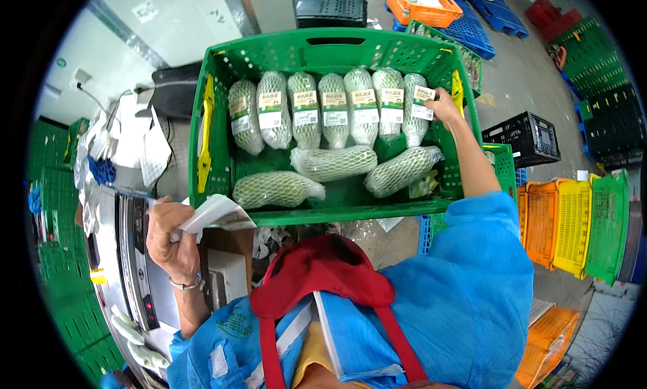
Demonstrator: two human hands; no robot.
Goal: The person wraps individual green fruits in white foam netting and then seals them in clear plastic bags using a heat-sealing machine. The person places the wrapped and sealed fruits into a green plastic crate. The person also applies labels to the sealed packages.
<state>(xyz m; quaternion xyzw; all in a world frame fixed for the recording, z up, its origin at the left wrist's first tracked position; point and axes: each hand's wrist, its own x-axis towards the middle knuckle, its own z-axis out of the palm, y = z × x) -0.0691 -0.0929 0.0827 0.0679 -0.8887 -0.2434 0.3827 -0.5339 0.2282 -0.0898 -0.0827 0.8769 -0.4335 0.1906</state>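
A green plastic crate (328, 218) stands in front of me. Several pale green gourds in white foam netting and clear film lie upright in its far row, each bearing a printed label. Across the near part lie 3 more netted gourds without visible labels, one being the middle gourd (333, 163). My right hand (445, 110) reaches over the right side and pinches the edge of a tilted label (422, 102) on the rightmost gourd (415, 130). Left of the crate's near corner, my left hand (174, 240) grips a curled white label sheet (215, 212), printed along its lower edge.
A machine with a red light (141, 283) is at my left, with more netted gourds (126, 331) near it. A black crate (523, 138) and stacked orange, yellow and green crates (571, 227) stand at right. Behind are blue pallets (462, 35) and an orange crate (422, 10).
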